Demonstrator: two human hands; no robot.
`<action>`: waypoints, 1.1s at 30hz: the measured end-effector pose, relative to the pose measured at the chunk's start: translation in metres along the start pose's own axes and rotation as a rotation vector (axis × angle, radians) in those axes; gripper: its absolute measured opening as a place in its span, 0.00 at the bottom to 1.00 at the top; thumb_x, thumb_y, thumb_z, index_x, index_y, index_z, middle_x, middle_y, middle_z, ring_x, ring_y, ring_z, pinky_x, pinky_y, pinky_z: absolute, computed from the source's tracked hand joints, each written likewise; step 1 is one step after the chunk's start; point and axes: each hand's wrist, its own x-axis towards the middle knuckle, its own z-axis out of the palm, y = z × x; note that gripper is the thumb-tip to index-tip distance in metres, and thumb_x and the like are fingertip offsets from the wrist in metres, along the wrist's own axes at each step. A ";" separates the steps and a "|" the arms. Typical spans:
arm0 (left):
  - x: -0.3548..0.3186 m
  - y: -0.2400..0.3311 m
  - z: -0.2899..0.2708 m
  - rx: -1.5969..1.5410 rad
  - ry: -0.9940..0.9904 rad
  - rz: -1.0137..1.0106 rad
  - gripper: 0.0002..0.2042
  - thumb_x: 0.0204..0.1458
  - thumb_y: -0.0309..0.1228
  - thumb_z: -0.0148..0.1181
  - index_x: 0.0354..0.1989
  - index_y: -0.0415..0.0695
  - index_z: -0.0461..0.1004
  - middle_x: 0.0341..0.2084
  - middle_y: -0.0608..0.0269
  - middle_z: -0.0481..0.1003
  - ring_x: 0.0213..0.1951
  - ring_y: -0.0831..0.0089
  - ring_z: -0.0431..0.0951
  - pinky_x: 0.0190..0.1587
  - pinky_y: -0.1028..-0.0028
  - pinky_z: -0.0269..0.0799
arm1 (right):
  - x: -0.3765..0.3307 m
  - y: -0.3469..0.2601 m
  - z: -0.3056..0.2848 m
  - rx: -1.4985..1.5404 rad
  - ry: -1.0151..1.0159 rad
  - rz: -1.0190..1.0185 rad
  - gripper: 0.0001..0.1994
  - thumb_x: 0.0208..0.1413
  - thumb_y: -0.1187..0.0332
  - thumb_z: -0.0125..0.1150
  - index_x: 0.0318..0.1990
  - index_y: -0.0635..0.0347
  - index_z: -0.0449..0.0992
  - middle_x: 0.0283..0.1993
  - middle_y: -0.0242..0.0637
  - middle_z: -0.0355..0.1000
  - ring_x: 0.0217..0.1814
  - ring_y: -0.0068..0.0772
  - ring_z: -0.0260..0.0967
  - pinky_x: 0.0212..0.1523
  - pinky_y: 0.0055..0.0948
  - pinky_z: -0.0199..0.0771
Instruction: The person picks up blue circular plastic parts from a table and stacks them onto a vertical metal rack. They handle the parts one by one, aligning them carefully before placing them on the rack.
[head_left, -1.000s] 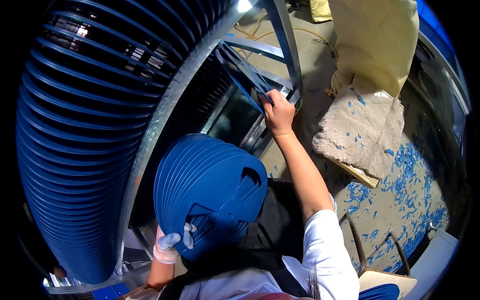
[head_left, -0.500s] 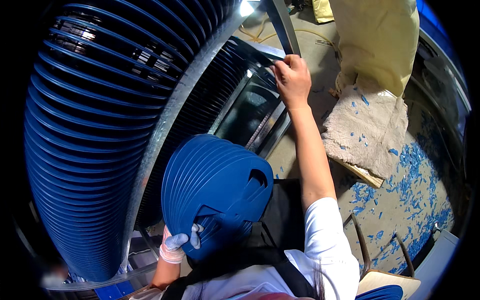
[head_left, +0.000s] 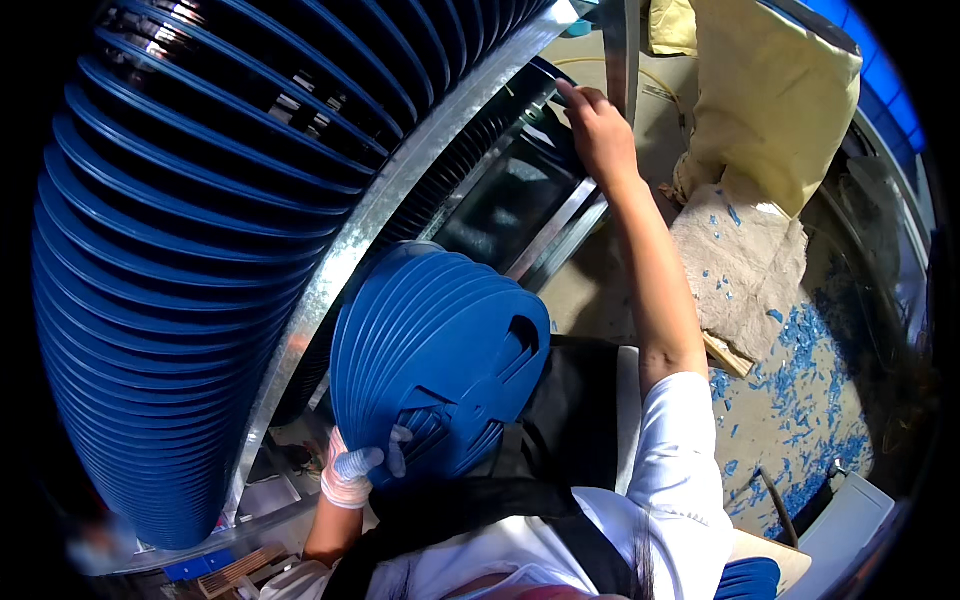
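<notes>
Far L: big row of blue discs (head_left: 190, 330), standing on edge, packed close, running up past the top. Below it, by the lower rim, a small blue box (head_left: 197, 566). Along the row's R side, a grey metal rail (head_left: 318, 275), slanting up to the R.

Next, L hand (head_left: 358, 468), in a pale glove: grip clenched on a fanned stack of blue discs (head_left: 455, 350), fingers at its lower-L cut-out. The stack is tilted in front of the person's body, just R of the rail; top disc shows several cut-outs.

Above the stack, btwn rail & R arm: a second, shaded row (head_left: 440, 190) of discs.

R hand (head_left: 605, 135), bare, arm stretched out, fingertips up at the far end of that shaded row, by a dark blue disc (head_left: 558, 135) mostly in shadow. Can't tell if R grip is closed on it or just touching.

Farther R: yellowish sack (head_left: 775, 100) above a beige cloth (head_left: 745, 270) w/ blue bits on it; wooden board (head_left: 728, 355) under the cloth's edge. Blue scraps (head_left: 800, 335) all over the floor (head_left: 590, 295) there. Bottom R: more blue discs (head_left: 750, 578) on a pale chair seat (head_left: 790, 562).
</notes>
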 end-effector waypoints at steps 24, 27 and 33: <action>0.077 0.022 0.056 -0.108 -0.096 -0.098 0.19 0.52 0.38 0.61 0.44 0.34 0.71 0.26 0.55 0.77 0.29 0.64 0.78 0.46 0.70 0.73 | -0.280 -0.216 -0.183 0.535 -0.640 0.336 0.28 0.47 0.60 0.67 0.54 0.62 0.68 0.58 0.44 0.64 0.63 0.48 0.60 0.60 0.42 0.61; 0.089 0.015 0.043 -0.347 -0.204 -0.142 0.19 0.53 0.38 0.60 0.45 0.33 0.71 0.26 0.52 0.77 0.29 0.62 0.79 0.46 0.68 0.75 | -0.280 -0.208 -0.183 0.447 -0.684 0.231 0.33 0.45 0.53 0.66 0.57 0.61 0.66 0.60 0.45 0.63 0.65 0.47 0.57 0.65 0.47 0.53; 0.100 -0.001 0.027 -0.481 -0.341 -0.069 0.20 0.53 0.39 0.60 0.45 0.33 0.70 0.24 0.56 0.76 0.28 0.63 0.77 0.52 0.69 0.70 | -0.264 -0.173 -0.213 0.373 -0.636 0.003 0.27 0.43 0.54 0.64 0.51 0.58 0.71 0.51 0.39 0.68 0.58 0.41 0.63 0.64 0.44 0.58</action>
